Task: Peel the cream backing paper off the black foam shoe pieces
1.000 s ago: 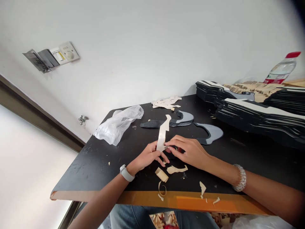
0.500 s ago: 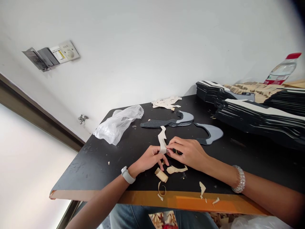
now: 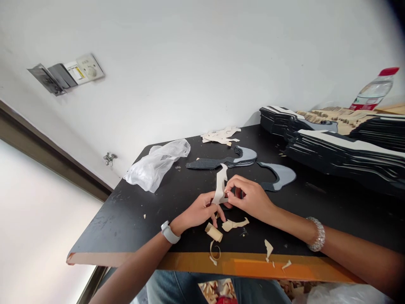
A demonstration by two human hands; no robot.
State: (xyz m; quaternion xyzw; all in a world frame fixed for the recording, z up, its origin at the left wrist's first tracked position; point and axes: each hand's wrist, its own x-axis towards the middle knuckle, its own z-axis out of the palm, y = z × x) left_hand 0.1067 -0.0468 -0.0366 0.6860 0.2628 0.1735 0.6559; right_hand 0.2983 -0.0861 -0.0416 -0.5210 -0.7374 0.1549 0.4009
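My left hand (image 3: 201,210) grips the lower end of a pale, notched strip (image 3: 220,185) that stands up from its fingers. It looks like backing paper, though its layers cannot be made out. At the strip's right edge, my right hand (image 3: 251,197) is closed in a pinch, with the fingertips partly hiding what they hold. Below my hands lie a curled cream paper piece (image 3: 214,232) and a torn paper scrap (image 3: 234,224). Just beyond are a small pile of grey and black curved pieces (image 3: 245,155) and a single curved piece (image 3: 282,176).
A crumpled plastic bag (image 3: 158,162) lies at the left of the black table (image 3: 117,230). White paper scraps (image 3: 221,135) are heaped near the wall. Tall stacks of dark cut pieces (image 3: 341,156) fill the right side, with a red-capped bottle (image 3: 375,89) behind.
The pale strip has tilted, its top shifting right and slightly up. My right hand's fingers have curled tighter and moved a little to the right; my left hand has stayed nearly still.
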